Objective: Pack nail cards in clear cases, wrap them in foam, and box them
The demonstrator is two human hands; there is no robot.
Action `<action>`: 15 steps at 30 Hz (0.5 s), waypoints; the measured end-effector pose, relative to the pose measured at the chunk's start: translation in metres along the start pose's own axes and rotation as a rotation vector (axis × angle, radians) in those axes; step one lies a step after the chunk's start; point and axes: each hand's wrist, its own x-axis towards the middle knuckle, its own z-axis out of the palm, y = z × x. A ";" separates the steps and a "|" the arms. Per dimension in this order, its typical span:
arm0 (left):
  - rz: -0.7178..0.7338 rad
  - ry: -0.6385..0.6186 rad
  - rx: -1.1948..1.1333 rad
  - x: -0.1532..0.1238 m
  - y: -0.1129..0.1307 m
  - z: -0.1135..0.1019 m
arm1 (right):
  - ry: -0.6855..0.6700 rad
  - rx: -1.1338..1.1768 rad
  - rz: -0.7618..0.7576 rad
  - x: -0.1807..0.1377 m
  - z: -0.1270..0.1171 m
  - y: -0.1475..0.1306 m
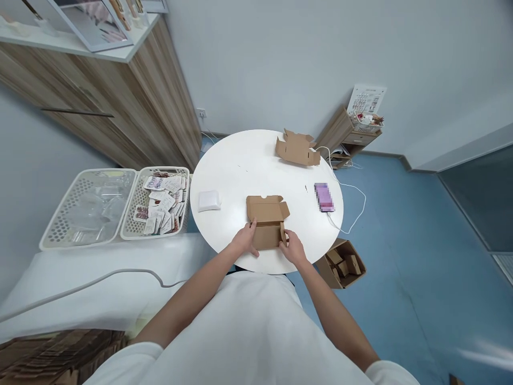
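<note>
A small brown cardboard box (266,219), half folded with its lid flap open, lies near the front edge of the round white table (240,160). My left hand (245,240) grips its left side, fingers curled on the wall. My right hand (292,248) pinches the right side flap. A second unfolded cardboard box (297,148) rests at the table's far side. A small white packet (209,201) lies to the left of my hands.
A phone (324,196) with a white cable lies on the table's right. Two white baskets (120,206) stand left, one full of cards. A carton of folded boxes (342,263) sits on the blue floor. Flat cardboard blanks (60,353) are stacked bottom left.
</note>
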 end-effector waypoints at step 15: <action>0.015 -0.036 -0.045 -0.004 -0.004 0.004 | -0.084 -0.239 0.218 0.031 0.005 0.014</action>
